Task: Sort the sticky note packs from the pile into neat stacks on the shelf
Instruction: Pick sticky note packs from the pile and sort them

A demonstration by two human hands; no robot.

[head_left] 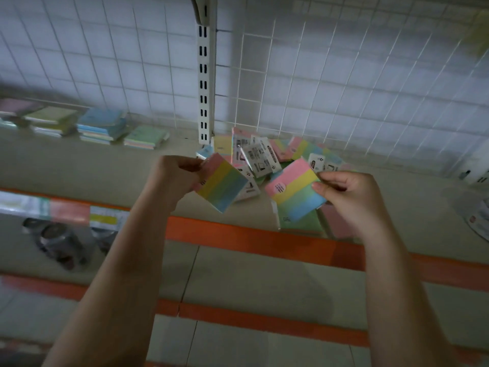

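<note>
A jumbled pile of sticky note packs [267, 154] lies on the shelf [105, 168] against the wire grid back. My left hand [177, 173] grips one striped pack [222, 182], pink, yellow, green and blue, held just left of the pile. My right hand [349, 197] pinches a second striped pack [296, 193] by its right edge, above the front of the pile. Several neat stacks of packs [102, 127] stand along the shelf's back at the left.
A white slotted upright [204, 83] splits the wire grid back [344, 75] behind the pile. An orange strip [251, 238] runs along the shelf's front edge. Lower shelves hold tape rolls [57, 238] and more packs [70, 211]. White packaged goods [480, 218] sit at the right.
</note>
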